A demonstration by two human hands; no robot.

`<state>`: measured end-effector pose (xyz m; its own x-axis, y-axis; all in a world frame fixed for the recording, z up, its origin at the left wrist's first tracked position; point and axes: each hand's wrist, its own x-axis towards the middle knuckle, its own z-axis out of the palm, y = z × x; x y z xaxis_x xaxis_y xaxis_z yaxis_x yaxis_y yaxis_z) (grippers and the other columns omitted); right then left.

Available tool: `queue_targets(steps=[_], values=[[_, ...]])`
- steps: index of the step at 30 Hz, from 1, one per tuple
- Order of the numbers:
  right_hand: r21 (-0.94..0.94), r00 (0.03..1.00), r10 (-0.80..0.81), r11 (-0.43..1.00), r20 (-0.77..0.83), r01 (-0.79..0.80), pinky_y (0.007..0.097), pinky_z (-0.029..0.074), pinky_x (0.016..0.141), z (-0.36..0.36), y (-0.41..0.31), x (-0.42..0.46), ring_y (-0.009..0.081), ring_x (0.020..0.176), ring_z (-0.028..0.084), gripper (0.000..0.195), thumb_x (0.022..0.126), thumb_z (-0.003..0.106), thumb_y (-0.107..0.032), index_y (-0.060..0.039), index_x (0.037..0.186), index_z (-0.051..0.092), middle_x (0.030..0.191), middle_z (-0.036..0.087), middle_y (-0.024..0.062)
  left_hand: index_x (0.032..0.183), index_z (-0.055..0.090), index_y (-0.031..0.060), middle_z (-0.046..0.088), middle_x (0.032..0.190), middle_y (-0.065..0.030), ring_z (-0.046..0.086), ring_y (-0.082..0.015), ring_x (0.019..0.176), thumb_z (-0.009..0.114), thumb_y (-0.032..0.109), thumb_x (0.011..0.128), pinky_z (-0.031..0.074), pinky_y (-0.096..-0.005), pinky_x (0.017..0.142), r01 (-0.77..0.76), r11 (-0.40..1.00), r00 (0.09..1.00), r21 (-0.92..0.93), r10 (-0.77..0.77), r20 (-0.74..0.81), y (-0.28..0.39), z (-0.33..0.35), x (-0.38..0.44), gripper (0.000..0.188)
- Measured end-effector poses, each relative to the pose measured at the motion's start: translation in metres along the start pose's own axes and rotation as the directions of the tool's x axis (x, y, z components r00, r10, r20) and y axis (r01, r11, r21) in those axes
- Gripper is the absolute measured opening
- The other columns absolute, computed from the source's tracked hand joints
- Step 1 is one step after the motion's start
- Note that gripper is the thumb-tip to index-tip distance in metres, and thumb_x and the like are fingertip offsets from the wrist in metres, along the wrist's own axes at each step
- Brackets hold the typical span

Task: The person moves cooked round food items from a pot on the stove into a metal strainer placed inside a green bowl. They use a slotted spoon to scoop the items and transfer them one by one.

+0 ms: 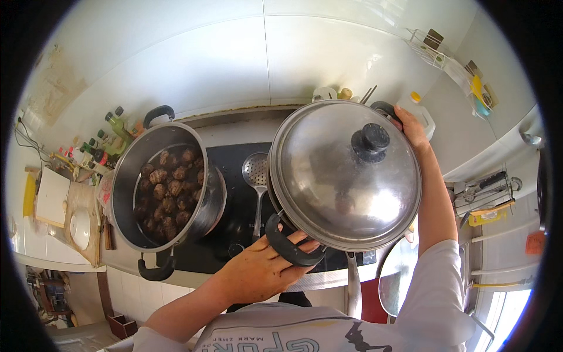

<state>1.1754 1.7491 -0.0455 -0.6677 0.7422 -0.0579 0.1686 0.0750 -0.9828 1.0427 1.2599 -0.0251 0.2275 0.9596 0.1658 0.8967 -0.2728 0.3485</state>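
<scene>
A large steel pot covered by a domed metal lid (pixel 316 176) with a black knob (pixel 376 136) is in front of me on the right. My left hand (pixel 268 264) is closed around its near black handle (pixel 292 248). On the far right side my right hand (pixel 411 125) grips the opposite handle (pixel 385 109). The lid hides the pot's contents and most of its body. To the left stands an open steel pot (pixel 215 202) on the hob. Inside it lie many brown, ringed, taro-like corms (pixel 169 204) in dark liquid.
A perforated skimmer (pixel 256 169) lies on the black cooktop (pixel 224 152) between the pots. Bottles (pixel 116 127) crowd the back left. A white plate (pixel 80 228) rests at the left. A plastic jug (pixel 424 116) stands behind my right hand. A metal handle (pixel 354 286) juts past the counter's front edge.
</scene>
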Motion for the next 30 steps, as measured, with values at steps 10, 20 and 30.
queue_targets(steps=[10,20,30], values=[[0.112,0.990,0.029,0.993,0.140,-0.045,0.0199,0.033,0.065,0.002,0.026,0.013,0.0043,0.068,0.035,0.040,0.112,0.052,-0.037,-0.0070,0.133,0.067,0.073,0.041,-0.0099,0.137,0.067,0.0191,0.049,0.162,-0.0066,0.036,-0.0285,0.156,0.082,0.029,0.084,0.025,-0.0539,0.128,0.016,0.999,1.000,-0.049,-0.016,0.004,-0.021,0.018,0.004,0.055],[0.134,0.985,0.091,0.985,0.147,-0.111,0.0189,0.042,0.075,-0.019,0.056,0.025,0.0057,0.084,0.048,0.039,0.110,0.059,-0.030,-0.0096,0.143,0.064,0.109,0.064,-0.0066,0.141,0.064,0.0130,0.048,0.163,-0.0094,0.031,-0.0285,0.159,0.075,0.028,0.092,0.022,-0.0512,0.130,0.040,0.989,0.999,-0.142,-0.037,0.027,-0.033,0.031,-0.003,0.052],[-0.396,0.990,-0.136,0.911,-0.028,0.114,0.0281,0.045,0.099,-0.033,0.033,0.004,0.0109,0.118,0.061,0.047,0.106,0.064,-0.036,-0.0100,0.144,0.066,0.131,0.072,0.0003,0.143,0.062,0.0154,0.051,0.158,-0.0086,0.038,-0.0271,0.154,0.075,0.030,0.093,0.025,-0.0527,0.128,0.081,0.993,0.996,-0.090,-0.083,-0.021,-0.033,0.032,-0.022,0.053]])
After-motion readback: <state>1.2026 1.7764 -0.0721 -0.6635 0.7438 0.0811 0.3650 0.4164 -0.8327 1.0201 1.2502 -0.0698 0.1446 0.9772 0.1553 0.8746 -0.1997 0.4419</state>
